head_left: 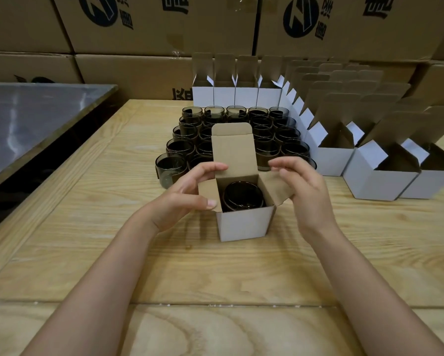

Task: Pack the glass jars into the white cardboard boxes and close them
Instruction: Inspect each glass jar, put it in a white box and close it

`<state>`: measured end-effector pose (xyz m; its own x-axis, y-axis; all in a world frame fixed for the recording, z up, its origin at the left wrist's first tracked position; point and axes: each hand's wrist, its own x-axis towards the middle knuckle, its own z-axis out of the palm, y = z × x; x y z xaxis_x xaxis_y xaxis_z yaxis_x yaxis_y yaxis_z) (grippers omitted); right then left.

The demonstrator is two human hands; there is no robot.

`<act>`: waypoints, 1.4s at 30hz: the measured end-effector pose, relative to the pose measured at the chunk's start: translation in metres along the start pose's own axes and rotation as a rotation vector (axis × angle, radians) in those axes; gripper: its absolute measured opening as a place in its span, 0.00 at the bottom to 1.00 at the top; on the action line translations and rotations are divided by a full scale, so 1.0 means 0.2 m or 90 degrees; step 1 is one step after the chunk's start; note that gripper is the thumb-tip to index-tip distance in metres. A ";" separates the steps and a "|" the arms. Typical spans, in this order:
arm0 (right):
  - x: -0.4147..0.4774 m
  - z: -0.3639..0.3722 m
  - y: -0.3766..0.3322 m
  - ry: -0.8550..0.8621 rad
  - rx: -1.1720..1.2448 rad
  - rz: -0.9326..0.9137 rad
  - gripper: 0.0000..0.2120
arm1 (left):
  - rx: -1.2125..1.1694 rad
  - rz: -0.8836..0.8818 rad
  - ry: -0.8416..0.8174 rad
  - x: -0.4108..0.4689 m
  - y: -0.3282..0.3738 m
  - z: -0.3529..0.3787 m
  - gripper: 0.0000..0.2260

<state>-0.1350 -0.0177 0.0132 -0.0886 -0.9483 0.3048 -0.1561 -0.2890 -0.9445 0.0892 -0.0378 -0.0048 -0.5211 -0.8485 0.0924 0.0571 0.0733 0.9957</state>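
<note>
A white cardboard box (244, 223) stands open on the wooden table (164, 265) in front of me, its lid flap upright at the back. One dark glass jar (242, 199) sits upright inside it. My left hand (187, 194) holds the box's left side flap, thumb on the flap's front corner and fingers arched over its back edge. My right hand (303, 191) is at the right side flap, fingers loosely curved above it and the palm against the flap; it is slightly blurred.
Several dark jars (265, 147) stand in a grid just behind the box. Open white boxes line the back (224, 95) and the right (380, 182). Brown cartons (143, 73) are stacked behind. A metal-topped table (35, 119) lies to the left.
</note>
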 end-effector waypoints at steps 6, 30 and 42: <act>-0.01 -0.04 0.09 -0.026 0.236 0.105 0.17 | -0.199 -0.013 -0.004 0.01 -0.01 0.01 0.30; -0.05 0.15 0.13 -0.135 0.204 0.044 0.29 | 0.046 0.169 0.245 0.09 -0.06 0.24 0.19; -0.06 0.15 0.10 -0.108 0.290 0.024 0.14 | 0.066 0.162 0.285 0.10 -0.07 0.24 0.11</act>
<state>-0.1072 -0.0165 -0.0129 0.0814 -0.9565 0.2802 0.2940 -0.2456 -0.9237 0.0374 -0.0300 -0.0166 -0.0847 -0.9365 0.3403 0.0386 0.3382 0.9403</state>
